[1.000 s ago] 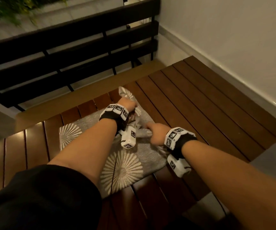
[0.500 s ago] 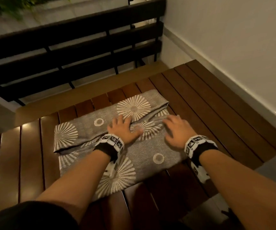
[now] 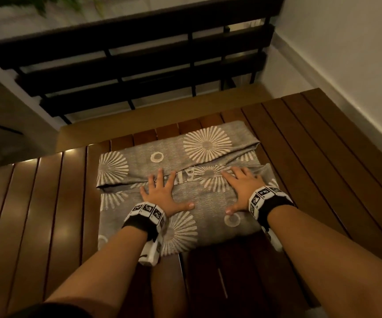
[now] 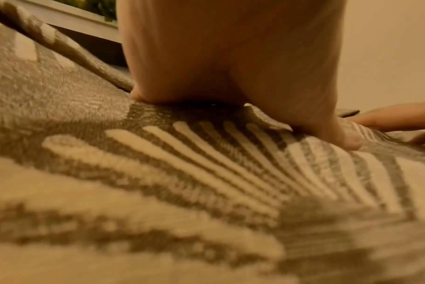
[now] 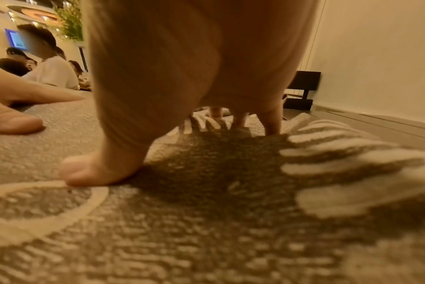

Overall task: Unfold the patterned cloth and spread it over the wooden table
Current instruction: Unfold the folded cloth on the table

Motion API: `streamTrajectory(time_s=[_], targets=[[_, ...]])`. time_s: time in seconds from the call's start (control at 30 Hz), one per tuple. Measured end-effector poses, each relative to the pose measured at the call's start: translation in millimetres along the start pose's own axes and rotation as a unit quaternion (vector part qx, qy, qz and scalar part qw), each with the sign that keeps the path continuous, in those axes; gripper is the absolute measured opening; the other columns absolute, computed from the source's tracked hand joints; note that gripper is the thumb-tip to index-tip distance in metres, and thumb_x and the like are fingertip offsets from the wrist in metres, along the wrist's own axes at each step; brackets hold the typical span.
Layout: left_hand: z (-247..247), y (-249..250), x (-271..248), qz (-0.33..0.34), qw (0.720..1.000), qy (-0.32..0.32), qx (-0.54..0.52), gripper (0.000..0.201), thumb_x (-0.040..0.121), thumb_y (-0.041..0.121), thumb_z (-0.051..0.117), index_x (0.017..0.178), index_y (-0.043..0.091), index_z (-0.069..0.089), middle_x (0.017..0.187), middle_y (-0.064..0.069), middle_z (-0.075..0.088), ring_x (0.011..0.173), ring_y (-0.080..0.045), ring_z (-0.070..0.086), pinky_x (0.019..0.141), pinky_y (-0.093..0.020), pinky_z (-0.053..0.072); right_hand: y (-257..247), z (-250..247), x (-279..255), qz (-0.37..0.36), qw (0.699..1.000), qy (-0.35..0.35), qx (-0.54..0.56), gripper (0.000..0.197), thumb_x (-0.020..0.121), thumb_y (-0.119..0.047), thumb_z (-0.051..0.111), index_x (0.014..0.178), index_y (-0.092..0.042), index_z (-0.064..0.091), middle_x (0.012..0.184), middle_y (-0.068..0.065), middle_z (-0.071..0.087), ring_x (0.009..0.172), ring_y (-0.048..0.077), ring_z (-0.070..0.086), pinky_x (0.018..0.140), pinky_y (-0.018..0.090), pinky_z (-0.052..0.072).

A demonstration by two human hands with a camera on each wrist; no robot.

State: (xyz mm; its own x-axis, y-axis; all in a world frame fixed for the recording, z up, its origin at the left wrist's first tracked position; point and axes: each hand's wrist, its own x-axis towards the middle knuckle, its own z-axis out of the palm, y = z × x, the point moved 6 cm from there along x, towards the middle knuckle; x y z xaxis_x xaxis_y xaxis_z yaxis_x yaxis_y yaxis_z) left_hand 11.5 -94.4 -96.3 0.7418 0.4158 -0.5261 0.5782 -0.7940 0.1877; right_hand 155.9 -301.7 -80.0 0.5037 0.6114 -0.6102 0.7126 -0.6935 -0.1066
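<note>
Head view | patterned cloth folded, long axis left-right on wooden table | left hand, right hand flat, fingers spread

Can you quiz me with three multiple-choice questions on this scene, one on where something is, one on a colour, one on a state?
1. Where does the patterned cloth lie?
A. On the wooden table
B. Over the dark bench
C. On the floor

2. What colour is the cloth's ground?
A. Red
B. Grey
C. Blue

3. How are the left hand and right hand on the cloth?
A. Both pinch a corner
B. Both lifted clear
C. Both flat, fingers spread

Answers:
1. A, the slatted tabletop shows around it.
2. B, grey with pale sunbursts and rings.
3. C, the head view shows the palms pressing down.
</note>
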Motion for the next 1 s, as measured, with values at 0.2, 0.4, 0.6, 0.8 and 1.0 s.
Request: streamTrajectory(time_s=[0.2,0.4,0.6,0.8,1.0], targets=[[-14.1,-8.7,22.0,0.013,0.999,-0.033,-0.017,0.124,0.051,0.095,0.047,0.147,0.047,-0.015,0.158,0.003,-0.028,0.145,-0.035,-0.021,0.111,-0.066,-0.005,-6.4,-17.3,26.0,0.015,0.999,-0.015,-0.043,0.129,0.061,-0.070,0.074,0.152,-0.035,-0.010,0.163,0.005,-0.005,0.148,0.038,-0.001,0.113,0.063,0.021],[-52.3,-48.5,8.7,0.064,0.998,0.003,-0.027,0.115,0.050,0.082,0.066,0.147,0.035,0.026,0.160,-0.001,0.009,0.145,-0.031,0.018,0.116,-0.053,0.022,-23.0,-37.8,33.8,-0.005,0.988,0.022,-0.155,0.145,0.053,-0.074,0.077,0.150,-0.029,-0.022,0.161,0.013,-0.018,0.149,0.035,-0.012,0.117,0.059,0.002],[-43.2,-71.0,-11.8,-0.049,0.992,0.061,0.103,0.111,0.056,0.071,0.075,0.141,0.018,0.030,0.140,-0.014,0.040,0.129,-0.035,0.041,0.106,-0.049,0.037,-24.9,-33.8,38.2,-0.007,0.990,0.034,-0.135,0.153,0.048,-0.072,0.080,0.150,-0.023,-0.024,0.158,0.019,0.015,0.146,0.038,0.014,0.117,0.057,0.003],[-44.4,-54.3,-12.6,-0.066,0.990,0.032,0.118,0.070,0.070,0.059,0.074,0.115,0.013,0.047,0.114,-0.010,0.066,0.107,-0.032,0.061,0.098,-0.045,0.039,-27.5,-25.0,30.4,-0.057,0.994,0.073,-0.060,0.088,0.067,-0.039,0.084,0.132,-0.015,0.030,0.104,0.005,0.066,0.095,0.027,0.064,0.085,0.037,0.049],[-33.9,-33.9,-34.9,-0.070,0.980,0.046,0.182,0.038,0.089,0.047,0.058,0.113,0.017,0.059,0.119,-0.006,0.063,0.111,-0.029,0.059,0.090,-0.041,0.041,-40.3,-16.2,17.9,-0.088,0.986,0.064,-0.129,0.072,0.082,-0.033,0.072,0.137,-0.025,0.027,0.101,0.005,0.068,0.089,0.028,0.064,0.065,0.032,0.041]])
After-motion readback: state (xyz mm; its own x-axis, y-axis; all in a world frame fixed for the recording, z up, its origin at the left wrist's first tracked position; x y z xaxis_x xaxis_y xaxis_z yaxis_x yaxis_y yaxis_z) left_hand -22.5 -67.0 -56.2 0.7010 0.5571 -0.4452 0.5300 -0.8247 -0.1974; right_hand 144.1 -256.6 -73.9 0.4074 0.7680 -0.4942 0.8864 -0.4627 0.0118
